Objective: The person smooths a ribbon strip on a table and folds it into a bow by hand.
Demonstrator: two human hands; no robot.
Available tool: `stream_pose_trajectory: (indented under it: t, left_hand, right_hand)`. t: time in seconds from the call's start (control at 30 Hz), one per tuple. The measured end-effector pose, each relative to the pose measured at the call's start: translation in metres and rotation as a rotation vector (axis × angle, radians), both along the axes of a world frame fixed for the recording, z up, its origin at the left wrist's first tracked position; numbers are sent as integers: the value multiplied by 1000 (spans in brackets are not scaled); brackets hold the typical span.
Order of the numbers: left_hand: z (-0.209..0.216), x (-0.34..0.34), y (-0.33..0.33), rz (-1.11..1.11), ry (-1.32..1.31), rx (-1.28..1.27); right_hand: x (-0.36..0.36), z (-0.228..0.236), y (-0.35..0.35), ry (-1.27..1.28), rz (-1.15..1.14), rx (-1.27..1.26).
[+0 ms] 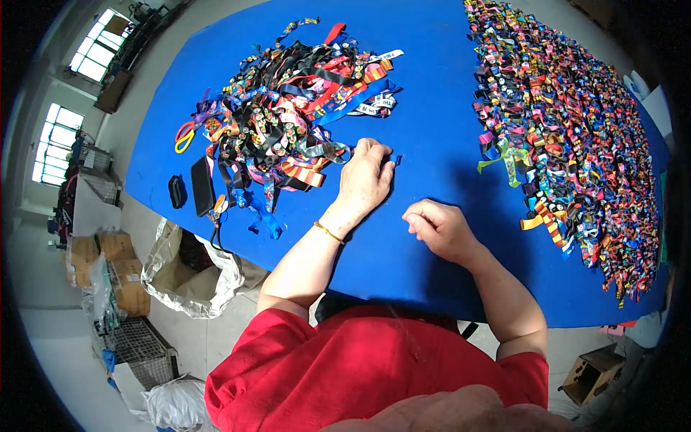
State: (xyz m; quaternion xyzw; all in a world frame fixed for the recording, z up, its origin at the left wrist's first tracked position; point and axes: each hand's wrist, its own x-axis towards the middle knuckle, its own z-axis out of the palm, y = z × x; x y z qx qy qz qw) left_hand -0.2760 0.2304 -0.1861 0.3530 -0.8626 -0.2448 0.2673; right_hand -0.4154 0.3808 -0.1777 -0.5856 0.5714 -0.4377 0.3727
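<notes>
On the blue tabletop, my left hand [366, 176] rests at the right edge of a loose heap of printed ribbon straps [270, 108]. Its fingers are bent and closed around a dark ribbon strap [331, 152] that runs out from the heap; the grip itself is partly hidden. A small dark piece [398, 160] shows just beyond the fingertips. To the right and nearer me, my right hand [444, 230] hovers or rests over the table, fingers curled in and thumb against them, with nothing visible in it.
Rows of colourful straps [561, 144] cover the table's right side. Left of the heap lie yellow-handled scissors [185, 137], a black phone-like slab [203, 186] and a small black object [177, 191]. An open white sack [194, 284] stands below the table's left edge, near cardboard boxes [128, 284].
</notes>
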Motion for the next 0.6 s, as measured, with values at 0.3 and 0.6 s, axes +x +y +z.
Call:
stream_pose_trajectory:
  t: [0.3,0.6]
  left_hand:
    - [-1,0,-1,5,-5,-19]
    - [-3,1,-1,-4,6,-33]
  right_hand:
    - [0,-2,0,19,2,-35]
    - [-2,-5,1,60,19,-74]
